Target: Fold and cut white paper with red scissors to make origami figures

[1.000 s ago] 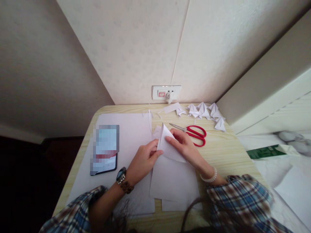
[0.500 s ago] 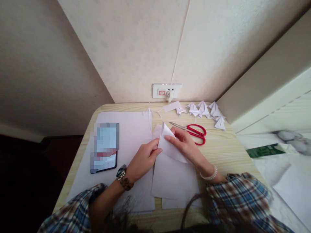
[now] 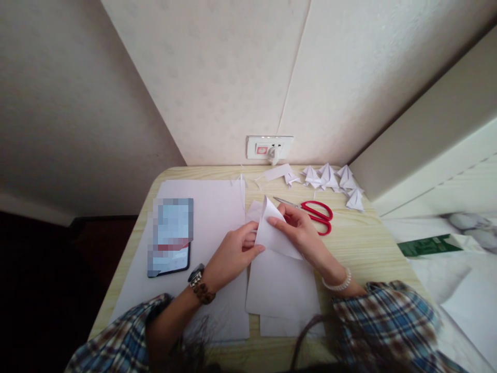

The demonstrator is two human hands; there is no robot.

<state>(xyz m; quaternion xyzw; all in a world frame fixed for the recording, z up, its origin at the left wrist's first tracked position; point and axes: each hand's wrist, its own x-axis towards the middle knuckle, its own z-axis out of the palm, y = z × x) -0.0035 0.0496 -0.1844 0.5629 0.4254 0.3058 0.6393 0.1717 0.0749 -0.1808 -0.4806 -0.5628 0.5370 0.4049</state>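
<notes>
Between my hands is a folded sheet of white paper [image 3: 277, 235], its pointed corner turned upward. My left hand [image 3: 235, 254] pinches the paper's left edge, thumb in front and fingers partly hidden behind it. On the other side, my right hand [image 3: 297, 228] grips the upper right part, with the thumb across the front face. Below the folded piece lie more white paper sheets [image 3: 285, 290] on the table. A pair of scissors with red handles [image 3: 319, 210] rests just beyond my right hand, blades pointing left.
A phone [image 3: 171, 238] with a blurred screen lies on a large stack of white paper [image 3: 217, 207] at left. Several folded paper shapes [image 3: 328, 177] and a paper strip [image 3: 277, 172] sit along the table's back edge. A wall socket [image 3: 269, 147] holds a plug.
The whole view has shifted slightly, so everything appears a little further right. Both hands keep their grip on the folded paper, with hardly any change in their pose.
</notes>
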